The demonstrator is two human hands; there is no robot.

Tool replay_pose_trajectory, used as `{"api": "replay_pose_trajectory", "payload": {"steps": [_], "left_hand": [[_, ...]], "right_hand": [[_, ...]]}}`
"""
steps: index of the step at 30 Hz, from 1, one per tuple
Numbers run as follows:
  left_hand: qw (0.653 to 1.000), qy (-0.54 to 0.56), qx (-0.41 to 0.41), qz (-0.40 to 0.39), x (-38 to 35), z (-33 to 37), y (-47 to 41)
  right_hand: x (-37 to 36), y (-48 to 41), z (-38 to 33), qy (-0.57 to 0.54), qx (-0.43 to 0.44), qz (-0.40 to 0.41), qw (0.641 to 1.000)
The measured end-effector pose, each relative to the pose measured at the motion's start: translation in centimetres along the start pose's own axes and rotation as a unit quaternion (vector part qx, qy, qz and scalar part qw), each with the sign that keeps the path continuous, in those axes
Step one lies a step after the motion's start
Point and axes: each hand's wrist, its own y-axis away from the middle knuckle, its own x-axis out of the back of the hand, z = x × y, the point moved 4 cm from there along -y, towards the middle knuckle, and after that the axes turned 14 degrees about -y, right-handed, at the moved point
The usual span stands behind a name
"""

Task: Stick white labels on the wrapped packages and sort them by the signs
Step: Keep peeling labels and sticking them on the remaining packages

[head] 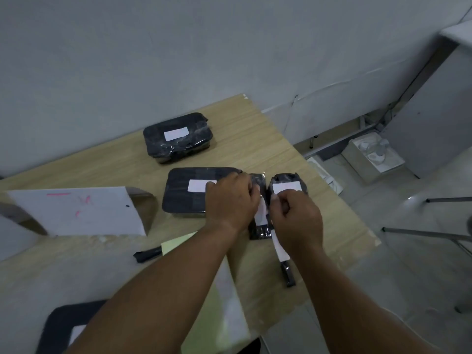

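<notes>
A narrow black wrapped package (pixel 260 229) lies between my hands near the table's right edge, with a white label (pixel 261 213) on its top. My left hand (pixel 229 200) grips the package's far end with curled fingers. My right hand (pixel 296 218) is curled at the label's right edge and seems to pinch it. Just beyond sits a small black package (pixel 290 178) with a label. A large labelled package (pixel 186 195) lies left of my left hand, and another (pixel 178 136) sits at the back. A folded white sign (pixel 76 213) with pink marks stands at the left.
A thin black labelled package (pixel 284 264) lies under my right wrist, and a small black one (pixel 148 254) near the sign. A yellow-green backing sheet (pixel 222 290) lies below my arms. Another labelled package (pixel 63 325) is bottom left. The wooden table's (pixel 255 129) right edge drops to the floor.
</notes>
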Motion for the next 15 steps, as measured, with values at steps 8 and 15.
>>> {"api": "replay_pose_trajectory", "payload": {"steps": [8,15], "left_hand": [[1.0,-0.004,0.023,-0.008,1.6,-6.5,5.1],[0.999,-0.007,0.032,-0.026,2.2,-9.7,8.5]], "right_hand": [[-3.9,7.8,-1.6,0.059,-0.09,-0.174,0.979],[-5.7,11.3,-2.0,0.134,-0.145,-0.207,0.958]]}}
